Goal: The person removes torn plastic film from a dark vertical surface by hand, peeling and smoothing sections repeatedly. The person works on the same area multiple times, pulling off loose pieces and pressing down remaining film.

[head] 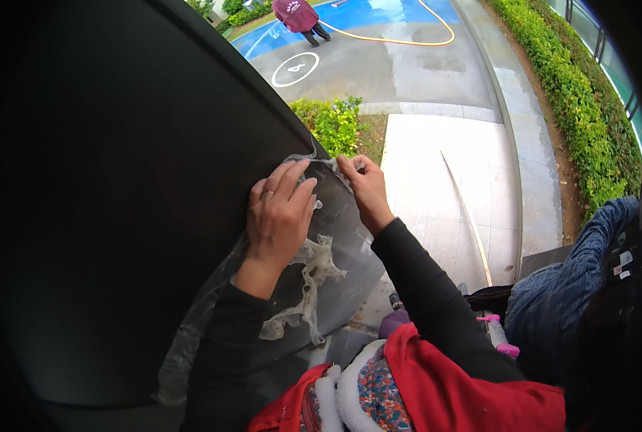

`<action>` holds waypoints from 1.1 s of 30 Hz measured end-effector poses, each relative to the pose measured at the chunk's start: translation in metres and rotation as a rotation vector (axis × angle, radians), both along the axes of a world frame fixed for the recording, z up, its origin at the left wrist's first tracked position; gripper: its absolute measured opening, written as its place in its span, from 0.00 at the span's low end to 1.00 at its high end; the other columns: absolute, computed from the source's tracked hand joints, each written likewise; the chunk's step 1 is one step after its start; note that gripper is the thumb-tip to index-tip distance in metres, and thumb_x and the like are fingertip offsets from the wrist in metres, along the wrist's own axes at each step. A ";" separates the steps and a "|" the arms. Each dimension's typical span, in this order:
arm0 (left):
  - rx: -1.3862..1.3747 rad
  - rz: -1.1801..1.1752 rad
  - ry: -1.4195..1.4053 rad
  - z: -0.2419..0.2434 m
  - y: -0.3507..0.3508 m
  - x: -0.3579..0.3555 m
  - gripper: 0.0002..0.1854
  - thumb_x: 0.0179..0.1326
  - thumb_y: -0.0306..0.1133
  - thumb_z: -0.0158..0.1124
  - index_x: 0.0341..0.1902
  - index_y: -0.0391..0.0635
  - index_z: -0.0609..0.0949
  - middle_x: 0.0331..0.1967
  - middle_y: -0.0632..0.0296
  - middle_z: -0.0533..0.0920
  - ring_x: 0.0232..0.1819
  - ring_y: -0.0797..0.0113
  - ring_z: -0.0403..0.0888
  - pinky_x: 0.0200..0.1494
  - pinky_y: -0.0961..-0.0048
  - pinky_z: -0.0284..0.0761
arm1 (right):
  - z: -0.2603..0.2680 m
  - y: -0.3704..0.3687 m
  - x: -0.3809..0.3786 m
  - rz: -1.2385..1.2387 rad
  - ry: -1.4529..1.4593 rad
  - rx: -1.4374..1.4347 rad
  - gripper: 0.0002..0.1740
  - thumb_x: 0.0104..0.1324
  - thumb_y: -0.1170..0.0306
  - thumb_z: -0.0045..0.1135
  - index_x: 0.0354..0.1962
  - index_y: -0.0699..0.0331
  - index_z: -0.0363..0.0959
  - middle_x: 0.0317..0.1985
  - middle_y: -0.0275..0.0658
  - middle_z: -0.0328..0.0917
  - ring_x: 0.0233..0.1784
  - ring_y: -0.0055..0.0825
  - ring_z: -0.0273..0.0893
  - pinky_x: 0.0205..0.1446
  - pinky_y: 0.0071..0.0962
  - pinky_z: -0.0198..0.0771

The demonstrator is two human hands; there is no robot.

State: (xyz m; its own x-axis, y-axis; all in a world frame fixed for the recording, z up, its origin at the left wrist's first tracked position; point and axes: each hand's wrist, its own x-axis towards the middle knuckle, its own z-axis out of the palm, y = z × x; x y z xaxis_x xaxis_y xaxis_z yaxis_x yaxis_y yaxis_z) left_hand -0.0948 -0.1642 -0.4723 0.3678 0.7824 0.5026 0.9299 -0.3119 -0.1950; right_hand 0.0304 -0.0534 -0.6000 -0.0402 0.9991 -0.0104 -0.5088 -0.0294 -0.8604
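Note:
A large dark panel [137, 162] fills the left side of the view, its straight edge slanting down to the right. My left hand [280, 208] lies back-up against it, fingers spread near that edge. Clear plastic film touches its thumb and forefinger, but whether they grip it is hidden. Just past the edge, my right hand [366, 189] pinches a strand of clear plastic film [321, 160] that stretches between both hands. Crumpled, torn film [318, 264] hangs below my left hand over a grey, hazy surface [348, 270]. Another loose strip of film [183, 345] trails down beside my left forearm.
Close on the right is another person's blue patterned sleeve [547, 286]. A thin pale strip [469, 216] lies on the paving [423, 178]. Beyond stand a shrub [329, 121], a hedge [574, 119], a stone kerb [531, 162], a yellow hose [396, 40] and a person in maroon [296, 13].

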 end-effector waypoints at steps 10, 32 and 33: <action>-0.013 0.014 -0.521 0.002 -0.070 0.010 0.10 0.65 0.22 0.71 0.49 0.45 0.89 0.48 0.61 0.89 0.49 0.55 0.87 0.52 0.62 0.81 | 0.053 -0.030 -0.019 -0.625 -0.532 0.944 0.18 0.59 0.72 0.78 0.27 0.56 0.71 0.29 0.34 0.74 0.34 0.37 0.74 0.40 0.36 0.67; 0.017 0.053 -0.560 0.015 -0.101 -0.003 0.11 0.65 0.22 0.70 0.51 0.43 0.89 0.53 0.58 0.89 0.54 0.54 0.87 0.58 0.59 0.83 | 0.015 -0.083 -0.018 -0.174 -0.890 1.178 0.50 0.71 0.39 0.59 0.78 0.63 0.62 0.83 0.46 0.55 0.87 0.46 0.51 0.88 0.50 0.44; 0.013 0.049 -0.509 0.017 -0.097 -0.001 0.12 0.65 0.22 0.70 0.51 0.42 0.89 0.53 0.58 0.89 0.55 0.53 0.87 0.58 0.59 0.83 | 0.012 -0.091 -0.017 -0.110 -1.020 1.107 0.51 0.70 0.39 0.60 0.80 0.63 0.60 0.85 0.44 0.53 0.88 0.45 0.47 0.89 0.50 0.40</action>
